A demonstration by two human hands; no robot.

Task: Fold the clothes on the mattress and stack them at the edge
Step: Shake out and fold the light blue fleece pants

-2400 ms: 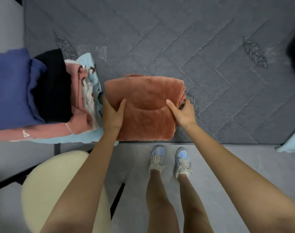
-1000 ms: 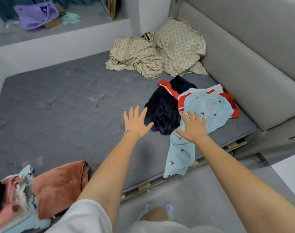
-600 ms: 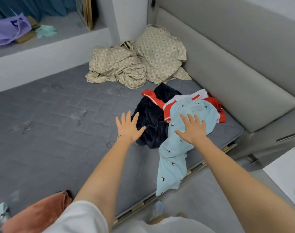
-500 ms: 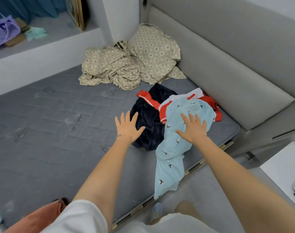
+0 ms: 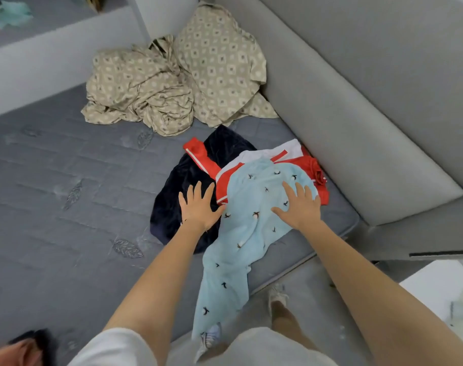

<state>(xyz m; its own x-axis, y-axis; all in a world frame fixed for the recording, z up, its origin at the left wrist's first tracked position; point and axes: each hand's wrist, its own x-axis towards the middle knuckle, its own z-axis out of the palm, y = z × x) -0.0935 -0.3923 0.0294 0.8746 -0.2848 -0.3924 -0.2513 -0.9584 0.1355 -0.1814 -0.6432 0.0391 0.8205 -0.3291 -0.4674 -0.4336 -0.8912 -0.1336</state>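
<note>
A light blue garment with small dark birds (image 5: 251, 223) lies on top of a heap at the right end of the grey mattress (image 5: 66, 207) and trails over its edge toward the floor. Under it are a red and white garment (image 5: 312, 167) and a dark navy velvet one (image 5: 177, 186). My right hand (image 5: 297, 207) reaches over the blue garment with fingers spread. My left hand (image 5: 198, 204) is spread above the navy garment, at the blue one's left edge. Whether either hand touches the cloth I cannot tell. At the bottom left corner shows a bit of the folded stack (image 5: 16, 350).
A crumpled beige patterned sheet (image 5: 172, 83) lies at the back of the mattress. A padded grey headboard (image 5: 357, 114) runs along the right. My feet (image 5: 277, 297) stand on the grey floor by the mattress edge. A white surface (image 5: 441, 294) sits at the lower right.
I let go of the folded rust garment at the stack and turned right. Both spread hands have moved forward onto the heap, the right one now over the light blue garment.
</note>
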